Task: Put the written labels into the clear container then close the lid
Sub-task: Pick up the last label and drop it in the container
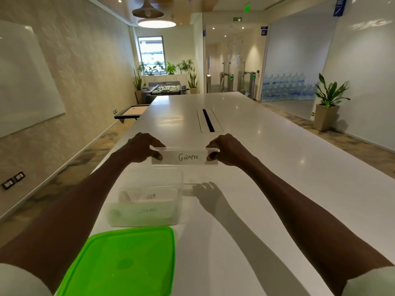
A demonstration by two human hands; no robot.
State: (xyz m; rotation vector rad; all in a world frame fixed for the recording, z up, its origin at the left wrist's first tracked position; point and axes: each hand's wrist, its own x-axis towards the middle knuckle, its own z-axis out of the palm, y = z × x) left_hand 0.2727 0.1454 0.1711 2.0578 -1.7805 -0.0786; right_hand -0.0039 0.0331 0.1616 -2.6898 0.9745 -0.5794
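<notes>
Nearest me the green lid lies flat on the white table, off the box. Just beyond it stands the clear container, open, with written labels already lying inside; I can read only scraps of their lettering through the wall. Above and past the container I hold a clear label holder marked "GIRAFEE" in the air, my left hand pinching its left end and my right hand pinching its right end between thumb and fingers. Beyond my hands a black cable slot runs down the tabletop. Far off stand a foosball table, potted plants and stacked water bottles.
</notes>
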